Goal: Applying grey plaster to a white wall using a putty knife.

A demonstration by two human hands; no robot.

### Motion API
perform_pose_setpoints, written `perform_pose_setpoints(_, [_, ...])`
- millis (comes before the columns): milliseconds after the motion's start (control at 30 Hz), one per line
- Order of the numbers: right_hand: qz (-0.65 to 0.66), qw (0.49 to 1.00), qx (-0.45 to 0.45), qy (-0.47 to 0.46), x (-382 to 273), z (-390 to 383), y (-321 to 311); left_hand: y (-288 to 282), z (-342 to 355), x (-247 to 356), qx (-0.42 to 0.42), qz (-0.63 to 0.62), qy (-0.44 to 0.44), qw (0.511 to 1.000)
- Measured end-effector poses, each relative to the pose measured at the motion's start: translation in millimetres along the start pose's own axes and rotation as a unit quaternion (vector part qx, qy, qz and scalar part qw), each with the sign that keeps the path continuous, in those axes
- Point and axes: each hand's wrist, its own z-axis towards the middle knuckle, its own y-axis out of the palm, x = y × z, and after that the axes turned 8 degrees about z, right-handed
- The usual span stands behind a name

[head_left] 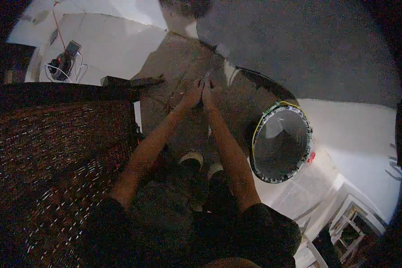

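My left hand (193,93) and my right hand (210,93) are close together at the middle of the view, arms stretched forward over a dim brown floor (161,102). The fingers of both look closed around something narrow between them, too dark and grainy to make out. A dark bar-like piece (120,82) lies to the left of my hands. To their right stands a round bucket (281,147) with a speckled rim and a yellow band.
A dark woven panel (62,169) fills the lower left. Behind it, a power strip with cables (64,60) is by a pale wall. A large grey surface (295,44) spans the upper right. A pale framed object (346,223) is at lower right. My feet show below my hands.
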Motion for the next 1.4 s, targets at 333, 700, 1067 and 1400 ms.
perform_pose_setpoints(333, [0.087,0.989,-0.002,0.121,-22,-8,71,-48,37,-77,-0.134,0.323,0.019,0.937])
perform_pose_setpoints(700, [0.213,0.949,-0.106,0.207,-73,-23,148,-111,41,-152,0.190,0.478,0.171,0.841])
perform_pose_setpoints(1067, [0.128,0.891,-0.035,0.434,-74,-4,136,-106,2,-119,0.131,0.563,0.167,0.799])
perform_pose_setpoints(1400, [0.169,0.858,0.075,0.479,31,61,89,-67,-26,1,0.150,0.086,0.061,0.983])
